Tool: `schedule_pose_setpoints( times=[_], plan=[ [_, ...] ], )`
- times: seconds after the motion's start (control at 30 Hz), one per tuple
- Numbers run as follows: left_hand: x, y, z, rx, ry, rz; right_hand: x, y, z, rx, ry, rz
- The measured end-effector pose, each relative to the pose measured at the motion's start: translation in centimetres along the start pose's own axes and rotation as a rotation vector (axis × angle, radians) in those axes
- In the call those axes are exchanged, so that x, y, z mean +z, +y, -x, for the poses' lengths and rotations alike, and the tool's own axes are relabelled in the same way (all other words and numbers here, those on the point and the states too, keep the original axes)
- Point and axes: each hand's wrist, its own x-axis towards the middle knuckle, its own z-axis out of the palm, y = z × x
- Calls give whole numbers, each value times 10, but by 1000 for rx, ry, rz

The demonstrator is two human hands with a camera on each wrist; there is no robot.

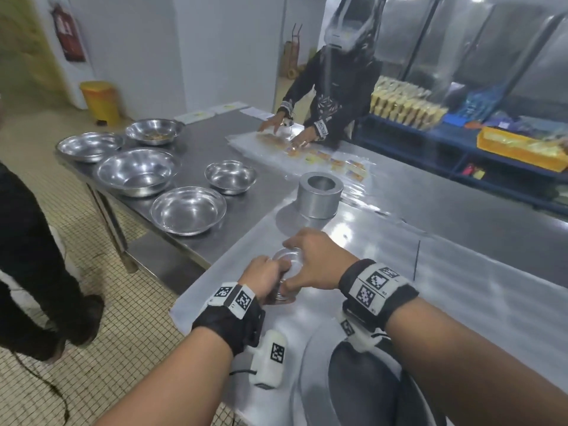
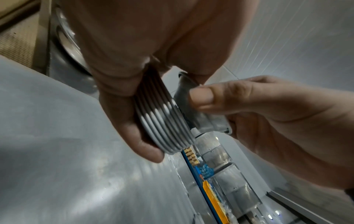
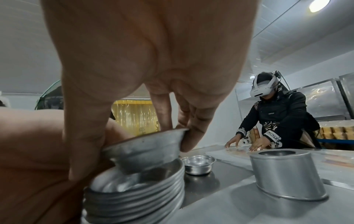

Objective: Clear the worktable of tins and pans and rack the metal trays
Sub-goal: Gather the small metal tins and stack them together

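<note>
At the far left of the head view, five shiny bowls (image 1: 136, 172) sit on the bench (image 1: 461, 210). In the lower middle, the left hand (image 1: 265, 276) wraps its fingers round a stack of small tins (image 2: 164, 125) and holds it just above the bench. Right beside it, the right hand (image 1: 316, 262) pinches one more tin (image 3: 145, 149) by its rim and holds it tilted over the top of the stack. I think this tin could jam in crooked, or the stack could slip and spill, because the tins are smooth and thin. Further right and up stands a big round tin (image 1: 319, 195). No words can be read on the tins; other writing is too small.
</note>
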Motion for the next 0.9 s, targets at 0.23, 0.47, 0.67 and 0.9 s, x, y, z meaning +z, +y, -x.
schedule_pose_setpoints(
  times=[0.23,0.47,0.67,0.9],
  plan=[
    [68,-18,30,56,-89,-92,-11,37,80,56,61,-19],
    [146,-60,44,120,-151,-274,-17,89,172,132,72,-79],
    [225,-80,88,141,-238,-309,-31,136,259,227,106,-168],
    [303,-123,134,177,-295,-455,-24,187,358,346,137,-352]
  ],
)
